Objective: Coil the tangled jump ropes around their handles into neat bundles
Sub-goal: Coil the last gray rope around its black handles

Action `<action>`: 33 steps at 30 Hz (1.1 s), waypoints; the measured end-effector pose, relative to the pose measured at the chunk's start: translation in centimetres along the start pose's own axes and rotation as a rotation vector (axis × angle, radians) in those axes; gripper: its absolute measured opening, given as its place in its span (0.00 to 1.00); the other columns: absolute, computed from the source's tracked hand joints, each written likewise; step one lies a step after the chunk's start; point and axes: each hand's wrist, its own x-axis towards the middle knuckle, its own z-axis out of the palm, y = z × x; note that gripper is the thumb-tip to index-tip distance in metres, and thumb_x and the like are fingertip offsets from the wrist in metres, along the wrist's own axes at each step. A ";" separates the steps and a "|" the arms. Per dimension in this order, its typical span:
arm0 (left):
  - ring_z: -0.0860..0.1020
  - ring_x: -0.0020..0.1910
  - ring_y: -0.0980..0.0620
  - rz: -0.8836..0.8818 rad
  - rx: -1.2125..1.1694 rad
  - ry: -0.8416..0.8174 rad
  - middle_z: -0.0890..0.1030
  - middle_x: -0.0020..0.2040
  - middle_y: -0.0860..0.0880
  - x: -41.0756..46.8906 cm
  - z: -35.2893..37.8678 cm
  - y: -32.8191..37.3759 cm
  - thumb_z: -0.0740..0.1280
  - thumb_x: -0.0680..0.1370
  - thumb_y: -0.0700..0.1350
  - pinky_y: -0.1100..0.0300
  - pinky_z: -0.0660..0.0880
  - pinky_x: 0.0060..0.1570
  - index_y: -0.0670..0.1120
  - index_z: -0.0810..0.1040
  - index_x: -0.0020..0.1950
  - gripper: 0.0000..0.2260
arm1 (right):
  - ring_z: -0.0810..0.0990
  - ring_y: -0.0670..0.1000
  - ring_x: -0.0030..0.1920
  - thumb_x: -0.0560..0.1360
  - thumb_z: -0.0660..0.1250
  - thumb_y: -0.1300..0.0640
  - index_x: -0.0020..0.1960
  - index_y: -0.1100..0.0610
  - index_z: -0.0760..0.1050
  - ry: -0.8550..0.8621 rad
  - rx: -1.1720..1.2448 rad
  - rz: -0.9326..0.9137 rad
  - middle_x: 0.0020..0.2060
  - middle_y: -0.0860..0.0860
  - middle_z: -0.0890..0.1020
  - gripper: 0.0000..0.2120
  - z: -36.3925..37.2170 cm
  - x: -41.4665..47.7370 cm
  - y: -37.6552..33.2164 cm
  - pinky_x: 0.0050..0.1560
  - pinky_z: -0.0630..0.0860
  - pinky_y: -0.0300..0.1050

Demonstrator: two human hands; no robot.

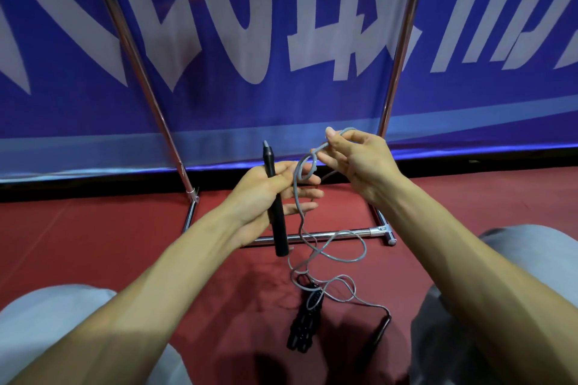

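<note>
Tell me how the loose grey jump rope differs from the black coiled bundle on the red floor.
The grey jump rope hangs in loose loops; the black coiled bundle is wound tight. The grey rope is pinched by the right hand, its black handle gripped by the left hand; the bundle lies unheld on the red floor.

A coiled bundle [305,322] lies on the floor [109,237], a loose handle [380,333] just right of it, the stand's bar [312,237] behind both.

Sports hall, red court floor [109,244], blue banner [219,25]
</note>
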 end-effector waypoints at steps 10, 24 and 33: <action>0.84 0.37 0.48 0.046 -0.210 0.091 0.82 0.36 0.44 0.2 -0.6 1.8 0.59 0.82 0.40 0.54 0.83 0.42 0.40 0.75 0.47 0.08 | 0.77 0.49 0.33 0.74 0.56 0.77 0.53 0.65 0.72 -0.418 -0.408 0.241 0.39 0.59 0.76 0.14 1.2 -1.4 2.3 0.39 0.77 0.38; 0.85 0.37 0.50 0.379 0.387 0.452 0.81 0.45 0.46 2.1 -4.0 2.4 0.56 0.84 0.40 0.58 0.82 0.40 0.46 0.71 0.46 0.08 | 0.83 0.56 0.36 0.76 0.60 0.67 0.39 0.56 0.70 -0.554 -1.221 0.103 0.36 0.56 0.83 0.10 0.6 -1.7 3.9 0.36 0.80 0.43; 0.82 0.26 0.52 0.319 0.212 0.753 0.77 0.41 0.44 3.6 -6.3 1.2 0.53 0.84 0.38 0.59 0.81 0.31 0.41 0.69 0.55 0.06 | 0.82 0.60 0.44 0.73 0.54 0.65 0.52 0.63 0.75 -0.073 -1.414 0.080 0.45 0.61 0.83 0.13 -1.8 0.4 1.5 0.49 0.79 0.52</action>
